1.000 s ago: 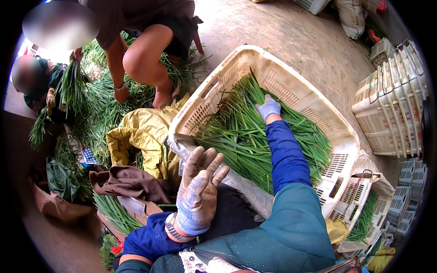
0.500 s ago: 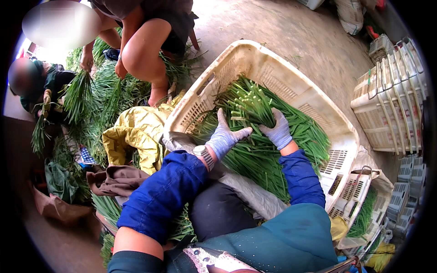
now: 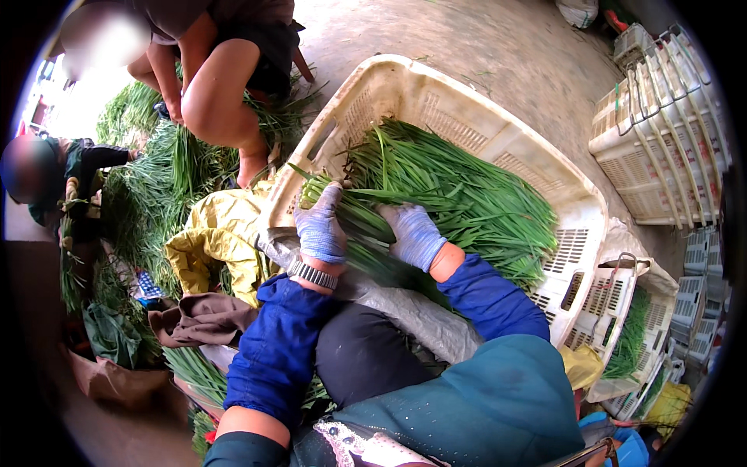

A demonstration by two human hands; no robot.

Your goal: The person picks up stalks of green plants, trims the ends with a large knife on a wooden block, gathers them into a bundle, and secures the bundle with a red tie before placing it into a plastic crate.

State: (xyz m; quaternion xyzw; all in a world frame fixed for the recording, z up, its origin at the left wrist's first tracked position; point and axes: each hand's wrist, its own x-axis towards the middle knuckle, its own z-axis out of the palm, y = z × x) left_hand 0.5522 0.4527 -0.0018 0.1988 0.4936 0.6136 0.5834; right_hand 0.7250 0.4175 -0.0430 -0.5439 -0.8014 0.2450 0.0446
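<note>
A white plastic crate (image 3: 482, 101) with slotted walls stands before me, with long green garlic chives (image 3: 467, 194) heaped inside. Over the crate's near left side, my gloved left hand (image 3: 320, 227) is closed around the root end of a bunch of garlic chives (image 3: 359, 218). The pale stem ends stick out past its thumb. Farther along the same bunch, my gloved right hand (image 3: 414, 233) grips the leaves. Below the hands the leaf tips are smeared by motion. A grey plastic sheet (image 3: 412, 319) hangs over the crate's near edge, by my knee.
A crouching person (image 3: 226, 86) and another person (image 3: 47, 175) are at the left by a large pile of greens (image 3: 159, 187). Yellow cloth (image 3: 218, 233) and brown cloth (image 3: 202, 315) lie left of the crate. Stacked crates (image 3: 661, 132) stand at the right.
Both hands have moved left and nearer, drawing the bunch from the middle of the crate to its near left side. The left hand has closed around the stems. My view has shifted slightly.
</note>
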